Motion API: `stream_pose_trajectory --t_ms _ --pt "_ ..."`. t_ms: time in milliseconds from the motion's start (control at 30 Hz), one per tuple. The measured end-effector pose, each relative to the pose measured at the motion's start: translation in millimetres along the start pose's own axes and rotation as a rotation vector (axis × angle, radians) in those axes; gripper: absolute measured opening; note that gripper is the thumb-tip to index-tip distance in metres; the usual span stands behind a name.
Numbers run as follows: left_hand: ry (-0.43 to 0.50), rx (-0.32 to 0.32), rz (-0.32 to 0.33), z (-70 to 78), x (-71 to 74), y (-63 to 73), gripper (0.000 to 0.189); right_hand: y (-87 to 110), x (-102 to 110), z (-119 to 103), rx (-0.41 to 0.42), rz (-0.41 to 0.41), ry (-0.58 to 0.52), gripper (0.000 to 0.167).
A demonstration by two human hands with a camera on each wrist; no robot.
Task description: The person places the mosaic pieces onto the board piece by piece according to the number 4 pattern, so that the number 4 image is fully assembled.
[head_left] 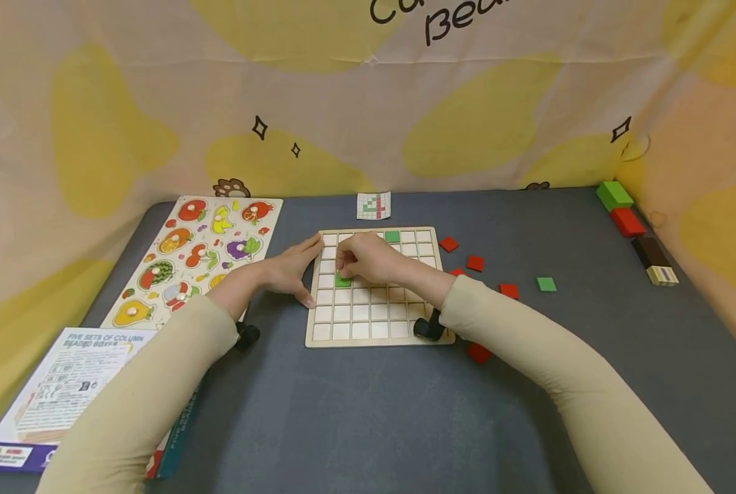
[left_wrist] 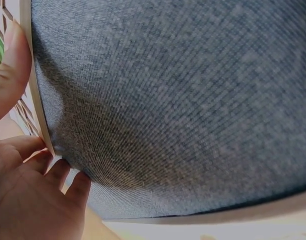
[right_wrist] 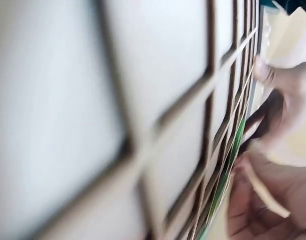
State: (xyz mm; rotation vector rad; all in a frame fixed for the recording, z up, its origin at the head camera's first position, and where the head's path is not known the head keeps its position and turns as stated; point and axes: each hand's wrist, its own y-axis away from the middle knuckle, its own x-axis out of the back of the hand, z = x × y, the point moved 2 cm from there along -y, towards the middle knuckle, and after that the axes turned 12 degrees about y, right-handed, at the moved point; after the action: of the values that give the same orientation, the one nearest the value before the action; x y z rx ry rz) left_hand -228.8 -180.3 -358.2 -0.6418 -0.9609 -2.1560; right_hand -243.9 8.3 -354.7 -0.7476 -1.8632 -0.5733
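A pale wooden grid board (head_left: 341, 313) with white squares lies on the table. My left hand (head_left: 289, 269) rests spread along its left edge, with the thumb (left_wrist: 15, 70) and fingertips touching the rim in the left wrist view. Over the board's upper left squares, my right hand (head_left: 370, 258) has its fingers curled. In the right wrist view that hand (right_wrist: 272, 200) pinches a thin pale-edged tile (right_wrist: 265, 192), its face hidden. One green tile (head_left: 342, 282) shows just under the right fingers, and another green tile (head_left: 392, 237) sits in the top row.
Several red tiles (head_left: 475, 263) and a loose green tile (head_left: 546, 284) lie right of the board. A small pattern card (head_left: 374, 206) stands behind it. A fruit puzzle (head_left: 210, 237) and a boxed set (head_left: 65, 384) lie left; colored blocks (head_left: 628, 223) line the far right.
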Motion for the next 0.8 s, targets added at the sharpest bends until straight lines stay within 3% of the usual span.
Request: stream_pose_trajectory --t_ms 100,200,400,567,700,800 --pt "0.003 0.004 0.000 0.0 -1.1 -1.3 0.122 12.4 16.9 14.3 -0.012 -0.013 -0.004 0.009" --pt "-0.005 0.002 0.004 -1.1 -1.4 -2.2 0.121 37.0 41.0 42.6 -0.033 -0.020 -0.003 0.014" --pt "-0.010 0.008 0.006 -2.5 -1.0 -0.3 0.122 113.6 74.7 132.5 -0.170 -0.094 0.022 0.020" --pt "-0.001 0.023 0.007 -4.8 -0.3 0.9 0.123 178.3 77.7 192.4 -0.250 -0.238 -0.119 0.032" --pt "0.003 0.027 0.009 -4.5 -0.6 -0.2 0.122 213.2 77.0 211.9 -0.243 -0.295 -0.231 0.040" --pt "0.000 0.022 0.006 -2.9 -1.5 -2.0 0.121 224.5 74.5 213.0 -0.247 -0.278 -0.194 0.037"
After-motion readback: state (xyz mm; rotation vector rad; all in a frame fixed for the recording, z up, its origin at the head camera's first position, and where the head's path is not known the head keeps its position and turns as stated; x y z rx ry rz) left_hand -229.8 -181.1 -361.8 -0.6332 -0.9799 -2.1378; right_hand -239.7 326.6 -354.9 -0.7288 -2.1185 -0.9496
